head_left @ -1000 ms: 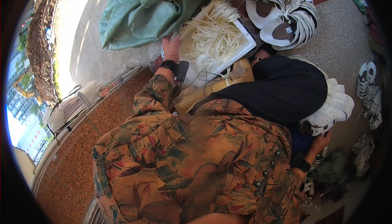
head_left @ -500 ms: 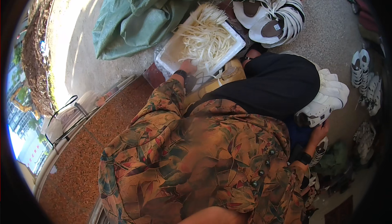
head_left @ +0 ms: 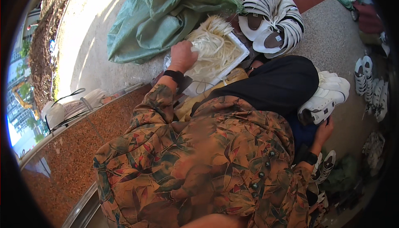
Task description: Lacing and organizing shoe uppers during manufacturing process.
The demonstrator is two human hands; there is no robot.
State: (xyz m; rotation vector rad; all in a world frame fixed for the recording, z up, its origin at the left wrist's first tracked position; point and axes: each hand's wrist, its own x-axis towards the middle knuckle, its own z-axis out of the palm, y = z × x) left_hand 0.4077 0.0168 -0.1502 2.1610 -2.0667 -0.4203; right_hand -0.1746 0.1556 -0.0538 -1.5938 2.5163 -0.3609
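Note:
My left hand (head_left: 184, 57) is closed above the left side of a white foam box (head_left: 244, 54). Blurred white laces (head_left: 208, 47) trail from its fingertips, and the rest lie heaped in the box. At the right, my right hand (head_left: 323, 132) has its fingers curled at the lower edge of a nested stack of white shoe uppers (head_left: 328, 95). This stack rests against my dark-trousered knee (head_left: 291, 78). Part of the right hand's grip is hidden under the stack.
A green woven sack (head_left: 145, 24) lies beyond the box. Two fanned stacks of white uppers (head_left: 270, 20) stand to its right. More white shoes (head_left: 365, 78) sit on the floor at far right. A polished brown stone slab (head_left: 83, 153) is at my left.
My left hand has risen from the box's near left corner and moved slightly away from me, with laces stirring beside it. My right hand stays at the uppers.

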